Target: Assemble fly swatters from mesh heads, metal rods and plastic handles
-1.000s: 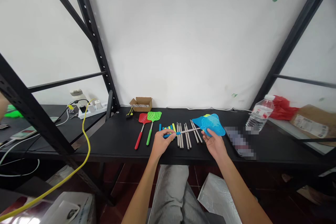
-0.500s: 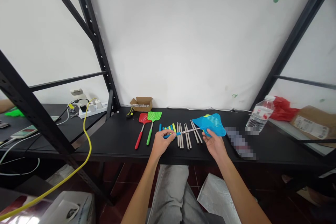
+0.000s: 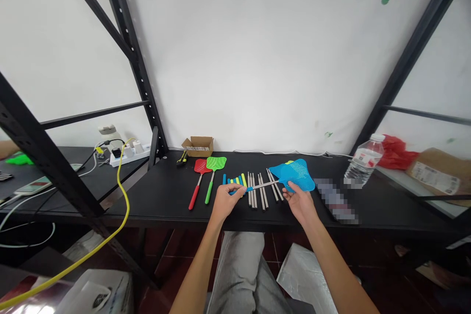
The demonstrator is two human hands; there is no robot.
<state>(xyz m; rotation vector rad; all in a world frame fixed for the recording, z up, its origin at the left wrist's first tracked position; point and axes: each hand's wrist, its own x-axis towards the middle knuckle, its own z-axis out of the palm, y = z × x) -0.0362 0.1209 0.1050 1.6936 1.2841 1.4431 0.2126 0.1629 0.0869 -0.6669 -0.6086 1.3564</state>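
Across the middle of the black table I hold a blue fly swatter (image 3: 302, 170) level, its metal rod running between my hands. My left hand (image 3: 226, 201) is closed round the blue grip at the rod's left end. With thumb and fingers, my right hand (image 3: 300, 202) pinches the base of the perforated blue head. Beneath and behind that head lie another blue swatter head (image 3: 275, 170) and a yellow-green edge, partly covered. Several metal rods (image 3: 251, 196) lie under the held rod. Blue and yellow grips (image 3: 243, 179) lie just beyond my left hand, partly hidden.
A red swatter (image 3: 194, 197) and a green swatter (image 3: 209, 191) lie at the left. Behind them are a small open cardboard box (image 3: 199, 147) and a black-and-yellow object (image 3: 181, 159). A blurred dark item (image 3: 336, 201), a water bottle (image 3: 363, 162) and a red bag (image 3: 395, 152) are at the right.
The swatter head has shifted very slightly left and turned a little, and my right fingers have shifted at its base. My left hand stays on the grip.
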